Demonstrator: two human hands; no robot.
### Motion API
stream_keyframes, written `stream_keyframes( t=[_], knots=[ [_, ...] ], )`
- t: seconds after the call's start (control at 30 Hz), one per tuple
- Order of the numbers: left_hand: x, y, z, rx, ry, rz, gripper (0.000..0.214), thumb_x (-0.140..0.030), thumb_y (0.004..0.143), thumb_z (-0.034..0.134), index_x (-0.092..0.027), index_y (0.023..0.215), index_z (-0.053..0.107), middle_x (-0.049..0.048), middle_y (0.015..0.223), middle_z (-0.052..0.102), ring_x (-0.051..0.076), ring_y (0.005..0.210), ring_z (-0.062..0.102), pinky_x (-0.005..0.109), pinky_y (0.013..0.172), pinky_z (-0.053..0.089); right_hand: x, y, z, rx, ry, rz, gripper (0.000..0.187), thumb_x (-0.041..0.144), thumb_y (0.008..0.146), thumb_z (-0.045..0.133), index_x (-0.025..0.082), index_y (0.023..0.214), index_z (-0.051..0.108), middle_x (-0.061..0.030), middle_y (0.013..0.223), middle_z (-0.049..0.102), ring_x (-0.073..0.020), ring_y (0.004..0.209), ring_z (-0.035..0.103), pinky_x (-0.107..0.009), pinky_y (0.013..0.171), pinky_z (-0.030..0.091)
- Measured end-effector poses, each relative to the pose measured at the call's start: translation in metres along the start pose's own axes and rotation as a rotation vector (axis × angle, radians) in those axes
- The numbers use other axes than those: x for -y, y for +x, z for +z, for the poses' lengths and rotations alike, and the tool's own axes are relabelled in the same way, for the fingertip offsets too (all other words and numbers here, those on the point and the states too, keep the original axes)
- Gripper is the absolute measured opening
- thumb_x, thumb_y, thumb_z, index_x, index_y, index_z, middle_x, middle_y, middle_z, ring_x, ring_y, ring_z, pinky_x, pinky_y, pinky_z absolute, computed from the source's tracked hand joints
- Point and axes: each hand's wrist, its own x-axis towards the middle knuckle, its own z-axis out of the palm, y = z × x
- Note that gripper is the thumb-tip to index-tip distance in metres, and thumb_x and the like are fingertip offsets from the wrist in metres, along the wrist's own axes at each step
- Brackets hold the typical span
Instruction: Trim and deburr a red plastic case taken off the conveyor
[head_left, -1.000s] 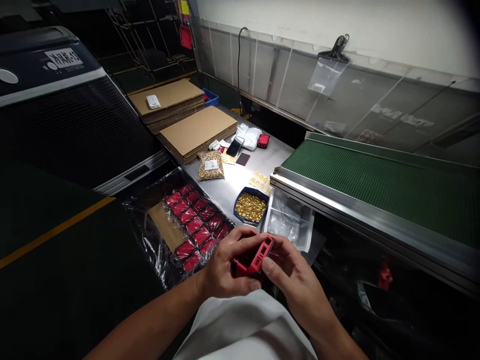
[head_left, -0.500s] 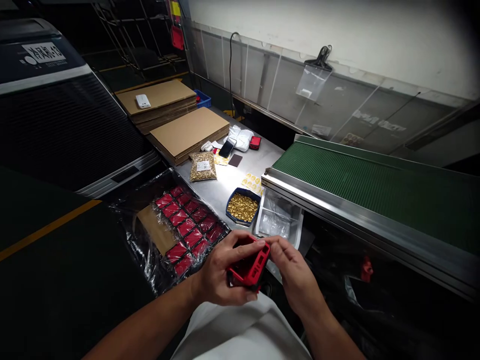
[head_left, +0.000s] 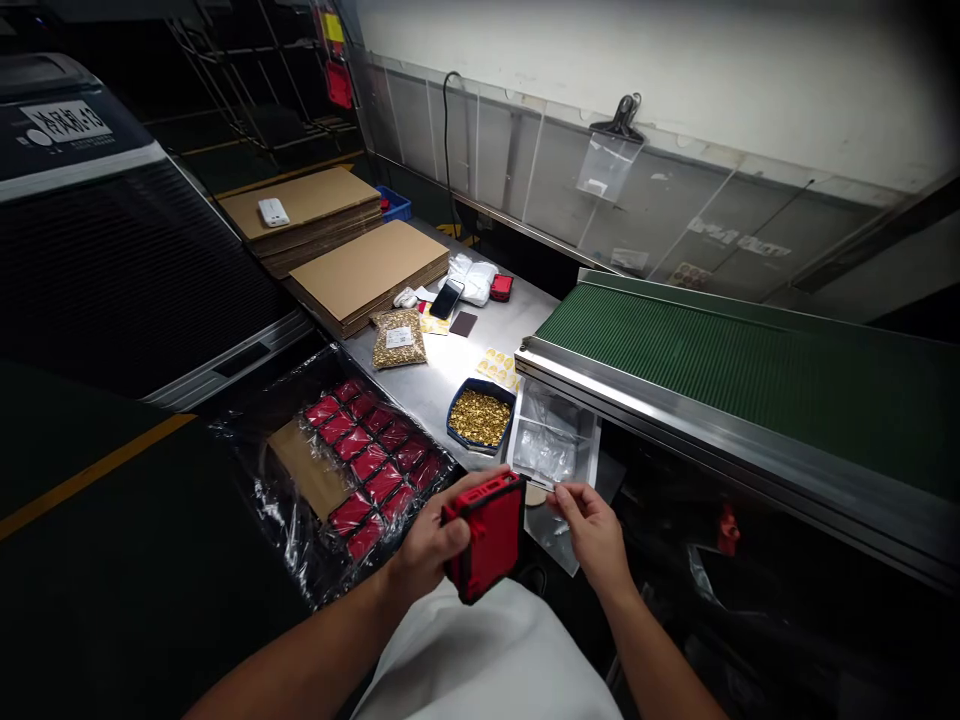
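Note:
My left hand (head_left: 429, 545) is closed around a red and black case (head_left: 486, 535), held upright with its flat back toward me, low in the middle of the view. My right hand (head_left: 592, 530) is just right of the case, thumb and fingers pinching the near edge of a clear plastic bag (head_left: 551, 445) from the stack below the conveyor's end. A blue tray of small gold parts (head_left: 480, 417) lies just beyond the hands. Rows of red cases (head_left: 371, 460) sit in a plastic-lined box to the left.
A green conveyor belt (head_left: 735, 370) with a steel frame runs along the right. On the steel table (head_left: 450, 365) lie a bag of gold parts (head_left: 397, 338), a phone (head_left: 448, 298), yellow stickers (head_left: 501, 362) and flat cardboard stacks (head_left: 367, 270). A dark machine (head_left: 112, 230) stands at left.
My left hand has turned the red case from open side up to back facing me. My right hand has left the case and reached forward to pinch the clear bag.

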Motion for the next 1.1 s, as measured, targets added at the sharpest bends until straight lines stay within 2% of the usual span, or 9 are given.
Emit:
stream_keyframes(
  t=[0.1,0.2,0.43,0.57,0.67,0.8,0.9,1.0,1.1],
  knots=[
    [0.005,-0.001,0.004,-0.047,-0.353,-0.205,0.066,-0.060,0.084,0.056,-0.019,0.136,0.053,0.0164,0.110,0.067,0.032,0.096,0.065,0.044,0.084,0.052,-0.062,0.008,-0.025,-0.105,-0.155,0.114,0.030,0.047,0.075,0.065,0.018,0.083,0.066,-0.0081,0.084,0.071,-0.0246,0.083,0.065,-0.035,0.081,0.050],
    [0.008,-0.001,0.006,-0.087,-0.468,-0.283,0.069,-0.060,0.083,0.057,-0.017,0.137,0.052,0.0179,0.112,0.067,0.034,0.098,0.066,0.047,0.086,0.052,-0.105,0.010,-0.039,-0.139,-0.278,0.240,0.030,0.043,0.080,0.056,0.020,0.063,0.064,-0.0092,0.071,0.069,-0.0254,0.072,0.065,-0.036,0.074,0.049],
    [0.010,-0.004,0.003,-0.112,-0.478,-0.369,0.068,-0.059,0.085,0.057,-0.017,0.139,0.049,0.0172,0.117,0.067,0.035,0.105,0.065,0.045,0.089,0.053,-0.128,0.020,-0.020,-0.230,-0.434,0.364,0.029,0.049,0.074,0.067,0.021,0.064,0.061,-0.0086,0.068,0.065,-0.0291,0.076,0.063,-0.040,0.074,0.046],
    [0.008,-0.005,0.005,-0.157,-0.444,-0.416,0.068,-0.060,0.084,0.058,-0.017,0.137,0.051,0.0168,0.117,0.067,0.033,0.103,0.066,0.043,0.088,0.053,-0.094,0.018,0.005,-0.271,-0.372,0.279,0.036,0.054,0.083,0.054,0.019,0.078,0.062,-0.0099,0.076,0.066,-0.0269,0.078,0.062,-0.040,0.077,0.047],
    [0.010,-0.004,0.004,-0.205,-0.397,-0.421,0.066,-0.059,0.084,0.060,-0.018,0.136,0.054,0.0157,0.120,0.066,0.031,0.105,0.065,0.040,0.089,0.053,-0.033,-0.004,0.021,-0.212,-0.240,0.056,0.045,0.055,0.092,0.038,0.020,0.106,0.062,-0.0100,0.104,0.067,-0.0235,0.097,0.062,-0.036,0.089,0.048],
    [0.018,0.001,0.000,-0.217,-0.334,-0.370,0.055,-0.050,0.090,0.056,-0.017,0.133,0.056,0.0135,0.124,0.065,0.028,0.112,0.062,0.037,0.098,0.048,0.057,-0.043,0.032,0.062,-0.251,-0.562,0.058,0.055,0.094,0.039,0.031,0.146,0.035,-0.0045,0.156,0.028,-0.0285,0.144,0.023,-0.050,0.118,0.020],
    [0.021,0.005,-0.001,-0.206,-0.345,-0.356,0.051,-0.047,0.092,0.054,-0.016,0.132,0.057,0.0128,0.124,0.065,0.028,0.113,0.061,0.037,0.098,0.048,0.070,-0.050,0.033,0.193,-0.414,-0.746,0.065,0.063,0.090,0.039,0.036,0.149,0.029,0.0007,0.162,0.011,-0.0327,0.148,0.006,-0.056,0.118,0.008],
    [0.021,0.009,-0.002,-0.243,-0.362,-0.417,0.053,-0.049,0.090,0.057,-0.018,0.132,0.057,0.0124,0.118,0.068,0.026,0.106,0.065,0.035,0.090,0.052,0.019,-0.032,0.024,0.065,-0.416,-0.482,0.061,0.059,0.092,0.038,0.032,0.147,0.036,-0.0012,0.159,0.022,-0.0297,0.146,0.016,-0.053,0.119,0.012],
    [0.019,0.009,-0.007,-0.295,-0.334,-0.464,0.054,-0.050,0.085,0.064,-0.017,0.127,0.061,0.0117,0.110,0.072,0.025,0.094,0.069,0.034,0.080,0.056,-0.058,-0.007,0.007,-0.101,-0.351,0.073,0.049,0.052,0.093,0.036,0.022,0.126,0.058,-0.0091,0.131,0.059,-0.0242,0.121,0.055,-0.039,0.103,0.042]
  ],
)
